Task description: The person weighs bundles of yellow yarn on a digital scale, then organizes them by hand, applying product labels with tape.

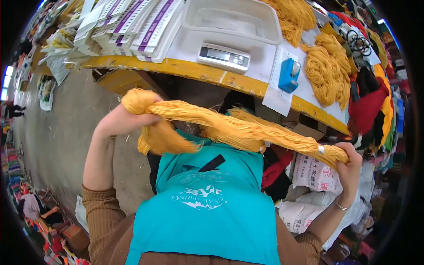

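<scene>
A long skein of golden-yellow yarn (238, 128) is stretched between my two hands, above my lap and the teal apron (203, 198). My left hand (126, 117) is closed around its bunched end, with a loose tail of strands hanging below. At the other end, my right hand (351, 161) grips the skein, its fingers wrapped round the yarn. A small white band (321, 149) circles the yarn close to my right hand. More loose strands of the same colour hang behind the middle of the skein.
On the yellow-edged table (168, 66) stand a clear plastic tub (232, 22), a digital scale (224, 57), a blue tape dispenser (289, 75), stacked printed cards (145, 26) and heaped yellow yarn (327, 66). White printed sacks (309, 174) lie at the right. A person sits far left.
</scene>
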The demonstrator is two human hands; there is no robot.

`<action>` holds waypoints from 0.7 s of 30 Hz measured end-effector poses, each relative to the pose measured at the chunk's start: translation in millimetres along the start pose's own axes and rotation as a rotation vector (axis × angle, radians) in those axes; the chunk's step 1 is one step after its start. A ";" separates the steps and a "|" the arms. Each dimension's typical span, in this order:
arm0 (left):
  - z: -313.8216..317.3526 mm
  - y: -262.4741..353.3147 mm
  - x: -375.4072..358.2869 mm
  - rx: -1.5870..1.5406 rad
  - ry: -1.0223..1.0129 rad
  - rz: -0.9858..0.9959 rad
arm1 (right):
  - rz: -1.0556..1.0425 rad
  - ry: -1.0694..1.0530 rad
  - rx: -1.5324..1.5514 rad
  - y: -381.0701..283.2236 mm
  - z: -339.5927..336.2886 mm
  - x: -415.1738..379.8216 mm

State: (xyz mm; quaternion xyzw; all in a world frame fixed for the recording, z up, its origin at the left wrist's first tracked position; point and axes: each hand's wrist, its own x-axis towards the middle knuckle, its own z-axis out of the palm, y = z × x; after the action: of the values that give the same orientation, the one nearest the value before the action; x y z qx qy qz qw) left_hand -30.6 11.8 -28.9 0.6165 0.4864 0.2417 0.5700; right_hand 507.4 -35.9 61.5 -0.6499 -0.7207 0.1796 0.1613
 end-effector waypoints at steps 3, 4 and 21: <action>-8.1 -10.2 -6.6 0.044 0.050 -0.043 | 0.116 0.068 0.091 64.5 -9.8 -32.4; -11.8 -18.5 -8.4 0.056 0.086 -0.092 | 0.220 0.105 0.174 84.1 -6.9 -43.4; 40.3 42.4 1.0 0.590 0.214 0.560 | -0.572 -0.336 0.770 -167.1 197.6 88.7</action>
State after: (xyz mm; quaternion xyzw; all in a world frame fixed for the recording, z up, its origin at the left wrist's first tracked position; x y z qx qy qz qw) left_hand 17.9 -1.0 1.2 0.8332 0.4048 0.3002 0.2276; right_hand 259.3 27.5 -34.8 -0.2822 -0.7674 0.4830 0.3134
